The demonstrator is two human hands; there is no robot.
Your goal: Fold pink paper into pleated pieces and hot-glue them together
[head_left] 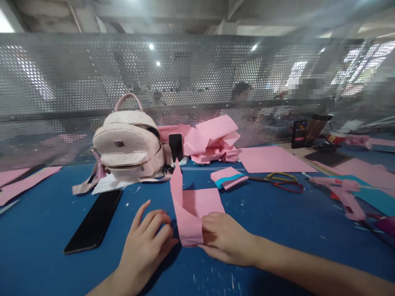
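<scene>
In the middle of the blue table a pink sheet of felt or paper is partly folded, with its left strip curling upright. My right hand pinches the sheet's near edge, and some of its fingers are hidden behind the fold. Just left of the sheet is my left hand, fingers spread and holding nothing; its thumb comes close to the fold. Beyond them lies a small folded pink piece with a blue band, beside scissors with yellow and red handles.
A pale backpack stands at the back left, with a black phone in front. Crumpled pink sheets and a flat pink sheet lie at the back. At right rests a pink glue gun. A perforated metal screen closes off the far side.
</scene>
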